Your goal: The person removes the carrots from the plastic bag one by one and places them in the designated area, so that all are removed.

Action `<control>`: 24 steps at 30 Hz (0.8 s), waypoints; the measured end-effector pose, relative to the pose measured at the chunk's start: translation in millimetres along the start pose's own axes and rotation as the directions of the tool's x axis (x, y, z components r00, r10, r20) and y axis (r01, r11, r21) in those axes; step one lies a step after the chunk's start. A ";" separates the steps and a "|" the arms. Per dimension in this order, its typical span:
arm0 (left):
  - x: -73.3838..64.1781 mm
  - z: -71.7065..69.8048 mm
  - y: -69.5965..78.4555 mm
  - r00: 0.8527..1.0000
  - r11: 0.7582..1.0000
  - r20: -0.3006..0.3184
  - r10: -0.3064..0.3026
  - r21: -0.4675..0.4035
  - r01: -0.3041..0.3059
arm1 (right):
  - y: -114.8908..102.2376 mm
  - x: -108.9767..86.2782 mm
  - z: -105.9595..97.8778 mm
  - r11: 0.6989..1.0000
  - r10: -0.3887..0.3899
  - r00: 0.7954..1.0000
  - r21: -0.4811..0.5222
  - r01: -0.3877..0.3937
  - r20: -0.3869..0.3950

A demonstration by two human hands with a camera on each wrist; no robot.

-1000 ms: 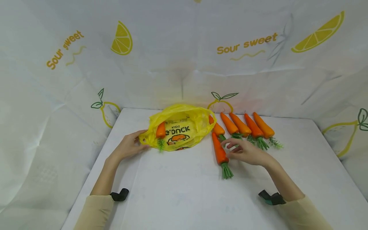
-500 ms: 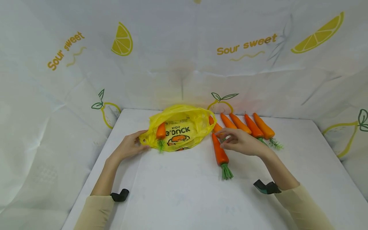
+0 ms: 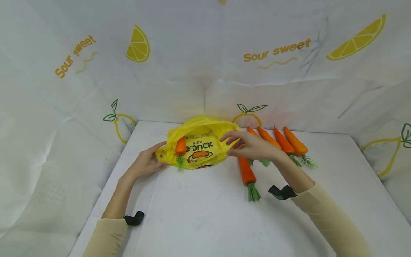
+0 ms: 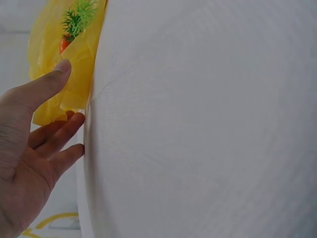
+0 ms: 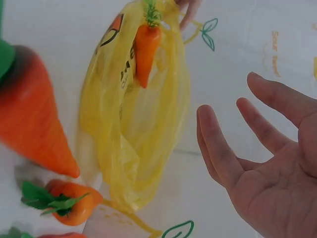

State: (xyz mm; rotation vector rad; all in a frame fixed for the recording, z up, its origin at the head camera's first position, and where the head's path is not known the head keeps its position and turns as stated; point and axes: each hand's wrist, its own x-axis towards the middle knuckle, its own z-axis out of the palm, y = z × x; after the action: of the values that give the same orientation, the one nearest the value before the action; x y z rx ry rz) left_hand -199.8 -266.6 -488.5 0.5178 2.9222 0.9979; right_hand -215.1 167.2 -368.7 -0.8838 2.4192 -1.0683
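Note:
A yellow plastic bag (image 3: 221,157) lies at the back of the table with its mouth spread towards me. Inside its left part sits an orange carrot (image 3: 180,146), its green top poking over the front edge. My left hand (image 3: 145,165) holds the bag's left edge, thumb on the near side and fingers partly hidden behind it. My right hand (image 3: 248,144) is in front of the bag's right side, fingers spread and holding nothing. Below it lies a redder carrot (image 3: 247,173) with a green stem bunch. In the right wrist view, a gap separates my right hand (image 5: 267,163) from the bag (image 5: 133,163).
Several more carrots (image 3: 294,141) lie in a row to the right along the back, partly covered by my right hand and forearm. A white cloth wall (image 3: 205,92) with lemon prints rises behind the table (image 3: 192,214).
My right hand has moved left and away from me, from beside the near carrot to the bag's right edge. The left hand, bag and carrots have stayed put.

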 end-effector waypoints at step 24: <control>-1.9 1.0 2.4 0.999 0.999 -0.004 0.037 -0.039 -0.037 | -5.7 90.7 40.1 0.980 -0.028 0.992 0.198 0.002 0.126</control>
State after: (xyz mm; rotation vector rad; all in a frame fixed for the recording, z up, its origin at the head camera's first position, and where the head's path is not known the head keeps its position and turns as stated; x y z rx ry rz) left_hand -197.2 -264.8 -488.1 0.5712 2.8995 1.0591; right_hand -258.8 82.4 -396.4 -0.8763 2.1625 -1.1948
